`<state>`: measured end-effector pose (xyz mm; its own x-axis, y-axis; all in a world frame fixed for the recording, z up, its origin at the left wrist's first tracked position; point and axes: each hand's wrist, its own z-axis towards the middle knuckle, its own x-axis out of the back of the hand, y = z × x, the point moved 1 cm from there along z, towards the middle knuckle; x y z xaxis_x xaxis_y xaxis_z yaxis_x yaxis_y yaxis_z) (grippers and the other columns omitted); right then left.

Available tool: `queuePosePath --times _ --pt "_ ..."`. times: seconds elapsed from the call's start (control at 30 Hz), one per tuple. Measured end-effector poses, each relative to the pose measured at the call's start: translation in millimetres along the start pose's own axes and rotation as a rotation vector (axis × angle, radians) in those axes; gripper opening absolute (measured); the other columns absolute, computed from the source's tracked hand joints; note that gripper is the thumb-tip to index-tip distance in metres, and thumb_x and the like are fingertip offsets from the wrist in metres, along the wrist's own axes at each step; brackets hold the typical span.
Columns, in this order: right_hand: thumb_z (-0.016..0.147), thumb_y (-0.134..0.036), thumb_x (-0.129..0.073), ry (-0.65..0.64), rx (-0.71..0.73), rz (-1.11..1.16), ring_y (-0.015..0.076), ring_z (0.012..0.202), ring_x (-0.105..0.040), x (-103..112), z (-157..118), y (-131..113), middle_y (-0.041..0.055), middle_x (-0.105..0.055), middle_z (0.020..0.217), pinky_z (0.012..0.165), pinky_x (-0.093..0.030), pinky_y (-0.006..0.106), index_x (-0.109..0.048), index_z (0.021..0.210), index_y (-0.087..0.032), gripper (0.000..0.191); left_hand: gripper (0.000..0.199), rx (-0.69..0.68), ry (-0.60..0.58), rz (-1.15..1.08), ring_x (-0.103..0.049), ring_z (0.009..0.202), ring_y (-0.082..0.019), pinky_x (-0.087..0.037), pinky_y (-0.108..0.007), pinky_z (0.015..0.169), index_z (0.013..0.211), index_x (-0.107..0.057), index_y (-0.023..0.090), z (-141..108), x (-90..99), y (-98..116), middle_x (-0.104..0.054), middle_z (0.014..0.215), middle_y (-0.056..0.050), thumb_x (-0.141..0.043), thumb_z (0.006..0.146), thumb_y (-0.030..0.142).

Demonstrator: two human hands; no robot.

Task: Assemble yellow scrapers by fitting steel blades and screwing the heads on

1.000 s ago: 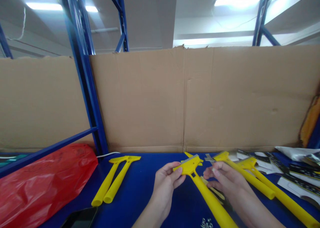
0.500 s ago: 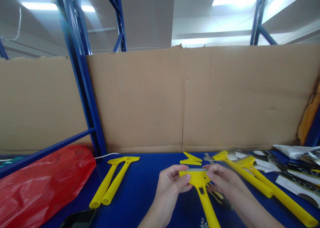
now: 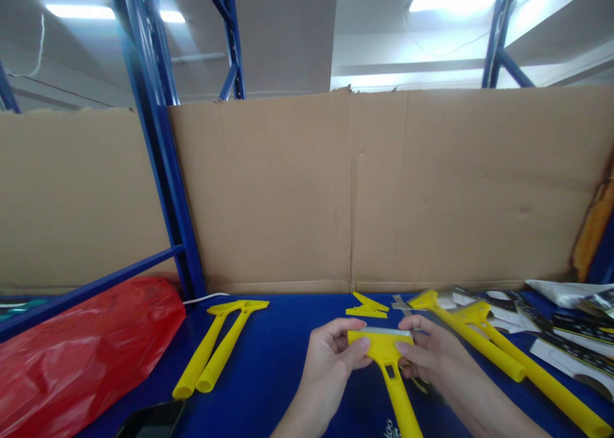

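Note:
A yellow scraper (image 3: 384,350) is held between both hands, its wide head up and its handle running down out of view. Along the top edge of the head lies a thin metal blade (image 3: 386,330). My left hand (image 3: 330,364) pinches the left end of the head, thumb in front. My right hand (image 3: 434,355) grips the right end, its thumb on the front face and fingers behind. Just beyond the hands lie small yellow plastic pieces (image 3: 367,306). Something partly hidden sits under my right hand; I cannot make it out.
Two yellow scraper handles (image 3: 220,348) lie left on the blue table (image 3: 268,374), near a red plastic bag (image 3: 91,355) and a black phone (image 3: 151,420). Two more yellow scrapers (image 3: 518,367) and printed cards (image 3: 570,355) lie right. A cardboard wall (image 3: 268,195) stands behind.
My right thumb has come down onto the front of the scraper head. The head sits slightly lower and further right, with more of the blade strip showing.

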<state>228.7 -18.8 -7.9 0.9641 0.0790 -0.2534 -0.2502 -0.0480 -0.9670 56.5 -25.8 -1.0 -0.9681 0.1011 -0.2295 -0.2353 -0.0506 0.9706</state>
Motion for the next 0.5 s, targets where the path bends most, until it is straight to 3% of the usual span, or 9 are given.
queuePosePath --times 0.07,0.13,0.2,0.33,0.5 --pt "0.053 -0.028 -0.082 0.004 -0.043 0.029 0.0123 0.051 -0.06 1 -1 0 -0.0034 -0.062 0.063 0.051 -0.048 0.024 -0.054 0.08 -0.022 0.04 0.029 -0.17 -0.032 0.205 -0.065 0.08 -0.022 -0.056 -0.034 0.066 0.087 -0.066 0.014 -2 1.9 2 -0.066 0.092 -0.011 -0.07 0.069 0.037" --pt "0.053 -0.025 -0.081 0.014 -0.075 0.052 0.0127 0.052 -0.061 2 -1 0 -0.0029 -0.062 0.064 0.053 -0.049 0.025 -0.054 0.08 -0.021 0.038 0.02 -0.429 -0.095 0.517 -0.061 0.096 -0.023 -0.051 -0.038 0.084 0.093 -0.067 0.017 -6 3.6 5 -0.061 0.102 -0.011 -0.061 0.077 0.027" --pt "0.052 -0.021 -0.08 0.025 -0.104 0.081 0.0125 0.052 -0.061 1 -2 0 -0.0029 -0.063 0.064 0.053 -0.049 0.025 -0.053 0.08 -0.021 0.039 0.023 -0.554 -0.159 0.697 -0.056 0.106 -0.023 -0.046 -0.038 0.094 0.1 -0.066 0.019 -11 5.2 8 -0.057 0.11 -0.011 -0.059 0.078 0.023" --pt "0.054 -0.017 -0.076 0.023 -0.17 0.128 0.0127 0.055 -0.062 -3 -4 -3 -0.0014 -0.067 0.066 0.056 -0.048 0.024 -0.05 0.082 -0.022 0.038 0.034 -0.568 -0.27 0.804 -0.054 0.108 -0.022 -0.044 -0.034 0.096 0.111 -0.062 0.021 -15 6.0 10 -0.054 0.116 -0.01 -0.062 0.077 0.023" --pt "0.06 -0.018 -0.071 -0.026 -0.183 0.136 0.0149 0.06 -0.064 -3 -7 -4 -0.0012 -0.069 0.07 0.056 -0.047 0.025 -0.051 0.085 -0.023 0.033 0.027 -0.565 -0.301 0.787 -0.056 0.103 -0.02 -0.047 -0.032 0.092 0.109 -0.063 0.021 -12 5.0 10 -0.057 0.111 -0.009 -0.058 0.082 0.023"
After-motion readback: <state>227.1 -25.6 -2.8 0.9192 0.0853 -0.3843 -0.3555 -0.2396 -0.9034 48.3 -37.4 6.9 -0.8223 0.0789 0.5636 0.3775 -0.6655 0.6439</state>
